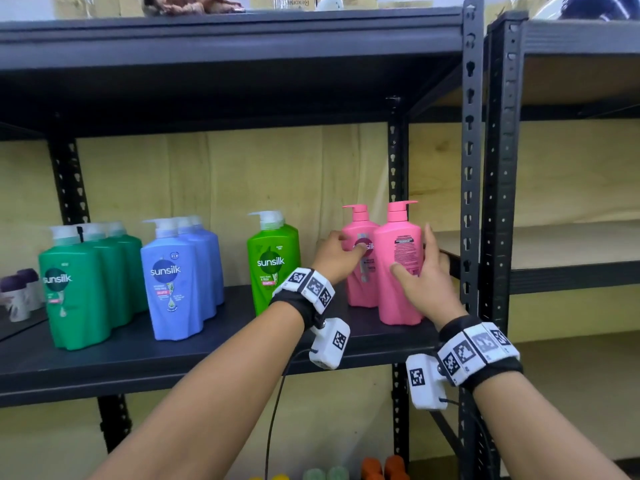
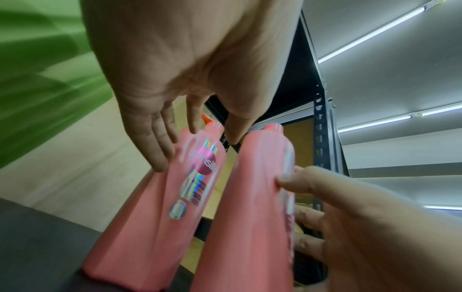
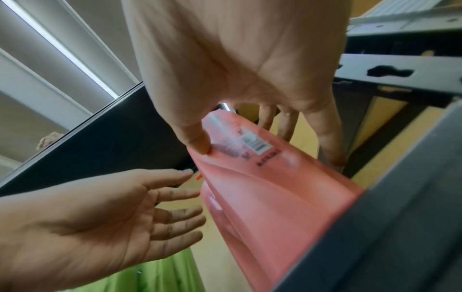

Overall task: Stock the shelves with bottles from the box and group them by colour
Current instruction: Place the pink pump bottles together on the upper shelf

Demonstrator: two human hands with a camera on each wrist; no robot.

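Note:
Two pink pump bottles stand side by side at the right end of the black shelf point(image 1: 173, 355). My left hand point(image 1: 346, 242) touches the rear pink bottle point(image 1: 360, 289) with straight fingers on its left side and the thumb on its label. In the left wrist view the same hand point(image 2: 197, 154) lies spread against that bottle point(image 2: 155, 227). My right hand point(image 1: 412, 249) grips the front pink bottle point(image 1: 398, 292), thumb on its printed back label, fingers round its right side. The right wrist view shows that thumb pressed on the bottle point(image 3: 275, 197).
Left of the pink pair stand a light green bottle point(image 1: 273, 261), a row of blue bottles point(image 1: 173, 282) and a row of dark green bottles point(image 1: 76, 289). A black upright post point(image 1: 469, 168) rises just right of the pink bottles. Orange and other caps point(image 1: 381, 469) show below.

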